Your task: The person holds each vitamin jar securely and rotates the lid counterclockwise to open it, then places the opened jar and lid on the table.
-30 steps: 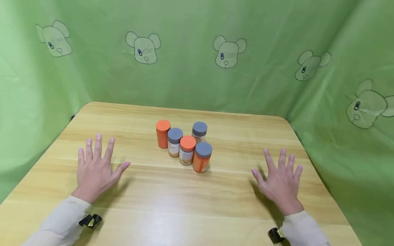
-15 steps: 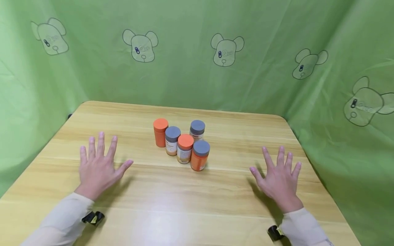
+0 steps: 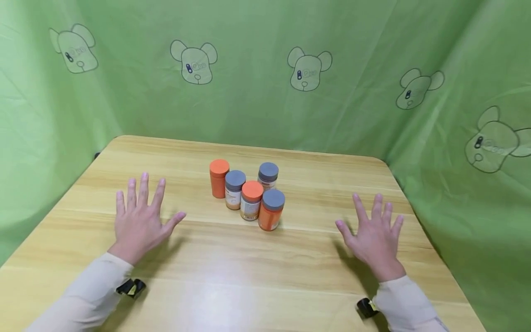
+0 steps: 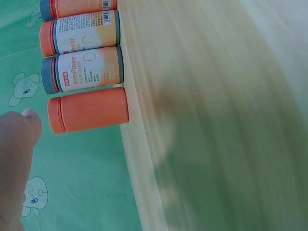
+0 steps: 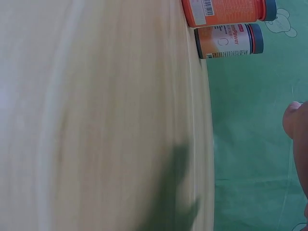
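Several supplement jars stand upright in a cluster on the wooden table (image 3: 232,258). An orange jar with an orange lid (image 3: 219,184) is leftmost. Beside it come a white-labelled jar with a grey lid (image 3: 233,198), a white-labelled jar with an orange lid (image 3: 250,210) and an orange jar with a grey lid (image 3: 270,219). Behind them is another grey-lidded jar (image 3: 268,173), partly hidden. To their left my left hand (image 3: 138,226) is spread, holding nothing, its shadow offset on the table. My right hand (image 3: 375,240) is spread likewise, off to their right. Both wrist views show only part of each hand.
A green curtain (image 3: 249,110) with printed bear heads hangs behind the table and along both sides. Black wrist devices (image 3: 132,287) sit at both light sleeves. The table's far edge lies a short way behind the jars.
My left hand has drifted slightly right, toward the jars. My right hand has shifted a little to the left. The jars keep their arrangement; the head view has swayed slightly.
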The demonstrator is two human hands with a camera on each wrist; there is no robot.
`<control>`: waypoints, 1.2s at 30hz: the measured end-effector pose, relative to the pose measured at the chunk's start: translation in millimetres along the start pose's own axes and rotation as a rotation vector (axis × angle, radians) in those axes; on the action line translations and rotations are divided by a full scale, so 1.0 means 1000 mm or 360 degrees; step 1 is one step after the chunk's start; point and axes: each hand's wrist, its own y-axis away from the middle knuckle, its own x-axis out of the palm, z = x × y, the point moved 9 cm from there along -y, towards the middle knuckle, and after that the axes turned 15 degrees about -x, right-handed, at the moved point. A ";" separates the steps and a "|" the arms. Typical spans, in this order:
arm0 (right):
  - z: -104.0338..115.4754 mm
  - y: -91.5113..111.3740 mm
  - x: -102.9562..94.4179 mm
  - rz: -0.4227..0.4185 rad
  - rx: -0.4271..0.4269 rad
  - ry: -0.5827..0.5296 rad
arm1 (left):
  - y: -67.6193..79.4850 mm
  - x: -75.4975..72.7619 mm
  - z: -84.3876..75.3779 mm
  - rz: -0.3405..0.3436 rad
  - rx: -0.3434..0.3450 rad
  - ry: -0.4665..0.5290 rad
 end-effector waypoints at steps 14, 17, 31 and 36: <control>0.016 -0.019 -0.001 -0.0057 -0.0097 -0.0072 | -0.007 0.000 -0.017 0.0034 0.0048 0.0011; 0.024 -0.025 0.001 -0.0071 -0.0133 -0.0109 | -0.009 0.001 -0.028 0.0028 0.0087 0.0042; 0.081 -0.061 0.016 -0.0080 -0.0270 -0.0372 | -0.006 -0.009 -0.107 -0.0211 0.0432 0.0454; 0.111 -0.071 0.014 -0.0098 -0.0408 -0.0511 | -0.001 -0.014 -0.132 -0.0231 0.0553 0.0717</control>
